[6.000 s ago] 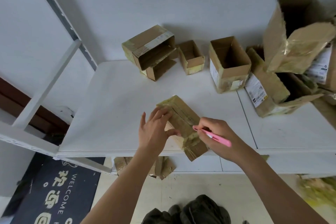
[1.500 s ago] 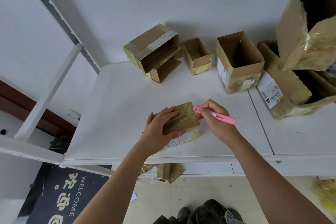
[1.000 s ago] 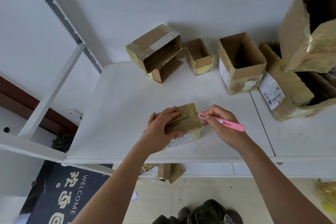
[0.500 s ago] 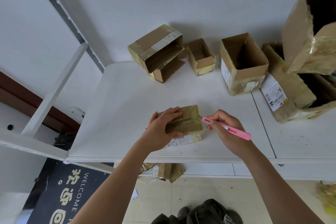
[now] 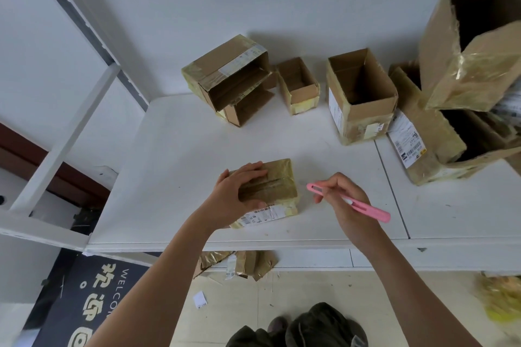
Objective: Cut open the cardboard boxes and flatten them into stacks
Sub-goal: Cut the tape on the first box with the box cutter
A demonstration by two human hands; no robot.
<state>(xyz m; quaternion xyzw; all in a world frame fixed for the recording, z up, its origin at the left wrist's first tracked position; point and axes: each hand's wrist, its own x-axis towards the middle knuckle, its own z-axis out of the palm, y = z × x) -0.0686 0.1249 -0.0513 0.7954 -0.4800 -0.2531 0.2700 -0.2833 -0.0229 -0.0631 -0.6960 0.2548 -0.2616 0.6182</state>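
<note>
A person stands at a white tabletop, seen from a head camera looking down at two bare forearms. Near the front edge, about midway along, lies a small taped cardboard box with a slit running along its top and a white shipping label on the side facing the person. The left hand rests on the left part of this box, fingers curled over the top and thumb on the near side, gripping it. Just to the right, apart from the box, the right hand holds a pink cutter like a pen, its tip pointing toward the box without touching it. Along the back edge sit more boxes: two open boxes stacked at an angle, a small open box, and a taller open box. At the back right corner stands a pile of larger torn boxes. On the floor below the front edge lie flattened cardboard pieces, with a dark welcome mat to the left.
</note>
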